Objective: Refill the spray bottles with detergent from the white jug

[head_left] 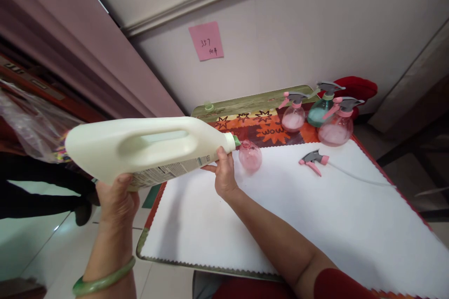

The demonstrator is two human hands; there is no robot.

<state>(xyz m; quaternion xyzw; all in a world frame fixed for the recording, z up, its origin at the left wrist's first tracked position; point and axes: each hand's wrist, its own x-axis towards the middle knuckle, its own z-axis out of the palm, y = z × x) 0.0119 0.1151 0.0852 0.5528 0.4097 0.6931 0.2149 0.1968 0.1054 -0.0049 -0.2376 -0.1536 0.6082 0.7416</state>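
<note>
A large white jug [147, 149] with a moulded handle is tipped on its side, its green spout meeting the mouth of a small round pink bottle [250, 156] that stands on the white cloth [280, 205]. My left hand [117, 198] grips the jug's base from below. My right hand [222, 173] is closed round the jug's neck beside the pink bottle. A pink and grey spray head [313, 159] with its thin tube lies loose on the cloth to the right.
Three spray bottles stand at the table's far edge: pink [293, 114], teal [321, 105], pink [336, 126]. A green cap [209, 106] sits at the far left corner. A pink note [206, 41] is on the wall. Plastic bags [31, 126] hang at left.
</note>
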